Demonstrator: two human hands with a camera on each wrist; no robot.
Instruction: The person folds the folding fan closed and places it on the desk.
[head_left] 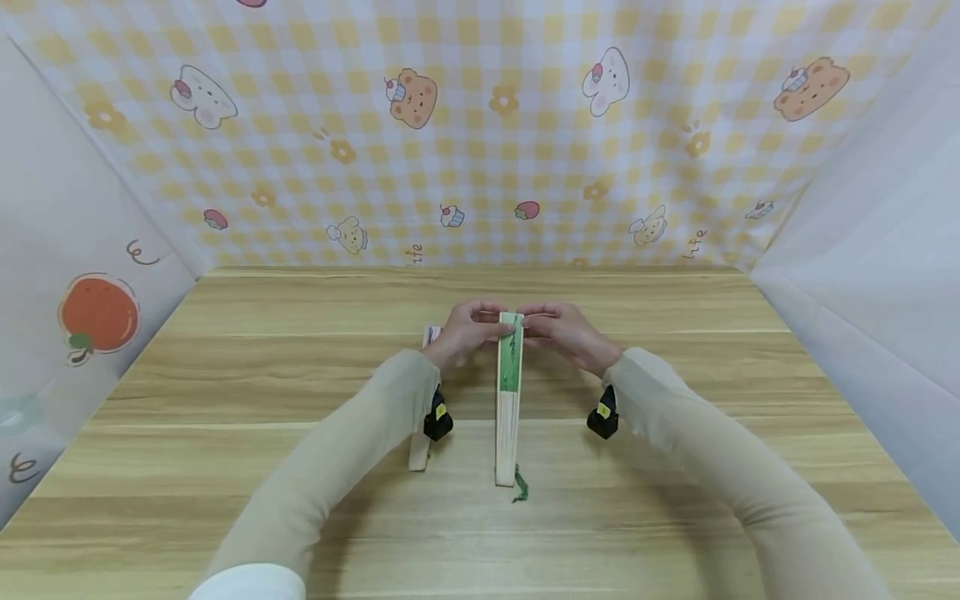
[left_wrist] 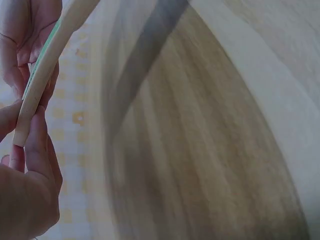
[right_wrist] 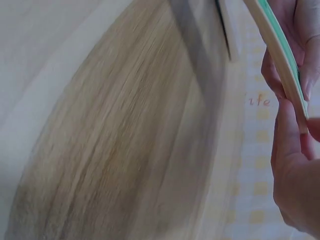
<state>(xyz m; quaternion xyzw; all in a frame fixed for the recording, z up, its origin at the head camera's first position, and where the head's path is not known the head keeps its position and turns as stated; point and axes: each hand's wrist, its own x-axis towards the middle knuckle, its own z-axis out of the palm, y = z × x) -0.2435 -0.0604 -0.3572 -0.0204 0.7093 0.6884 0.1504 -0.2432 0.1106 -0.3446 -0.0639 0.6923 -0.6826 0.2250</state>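
A closed folding fan [head_left: 508,433] with pale wooden ribs, a green paper upper part and a green tassel [head_left: 521,485] points away from me in the middle of the head view. My left hand [head_left: 465,332] pinches its far end, thumb over the green face and fingers behind. From the other side, my right hand [head_left: 566,333] grips the same end by its edge. The wrist views show the fan's pale side [right_wrist: 280,55] tilted, both hands' fingertips on it. Left of it, a second closed fan [head_left: 417,454] lies on the table, partly hidden by my left wrist.
The wood-grain table [head_left: 645,533] carries both forearms' shadows. Behind it hangs a yellow checked cloth [head_left: 480,175] with cartoon prints. White sheets [head_left: 862,217] close off both sides. Each wrist wears a small black camera [head_left: 603,414].
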